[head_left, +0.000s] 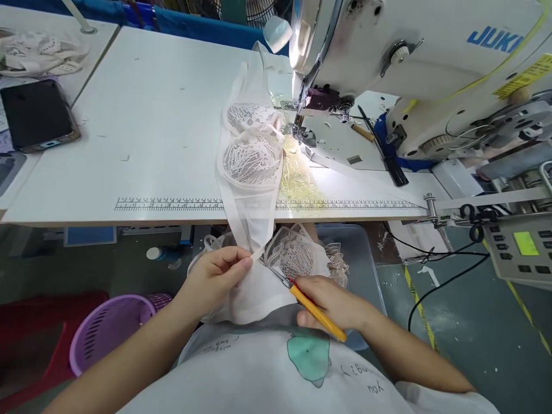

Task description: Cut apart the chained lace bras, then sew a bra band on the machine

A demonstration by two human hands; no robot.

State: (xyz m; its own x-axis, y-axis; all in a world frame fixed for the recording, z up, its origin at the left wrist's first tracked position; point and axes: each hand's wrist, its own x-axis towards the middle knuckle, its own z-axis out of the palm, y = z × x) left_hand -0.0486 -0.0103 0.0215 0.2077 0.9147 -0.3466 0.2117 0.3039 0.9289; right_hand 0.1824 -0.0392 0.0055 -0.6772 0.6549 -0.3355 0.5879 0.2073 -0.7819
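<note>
1. The left grip [219, 277] is pinching a narrow white edge at the near end of the white lace bra [250, 161], thumb and forefinger pressing together.
2. From that pinch the bra is stretching away from the wearer, running up over the near edge of the table [164, 126]; its two lace cups are lying straight ahead of the left grip, well beyond the fingertips.
3. The right grip [330, 302] is closing around the orange-handled tool [318, 312], whose metal tip is pointing toward the left grip and reaching just beside the pinched edge (whether it is touching the cloth, I cannot tell).
4. Below and between the two grips, white fabric [254, 296] is spreading over the lap; whether it is joining the bra, I cannot tell.
5. Just ahead of the right grip, a lace cup piece [293, 257] is resting, and behind it a grey bin [366, 264] is sitting to the right.
6. Farther ahead and to the right of both grips, the sewing machine [414, 52] is standing, its lamp lighting the table beside the cups.
7. Between the left grip and the cups, a printed ruler [172, 204] is running along the table edge, passing under the bra.
8. Left of the left grip, a purple basket [107, 330] is standing low down.
</note>
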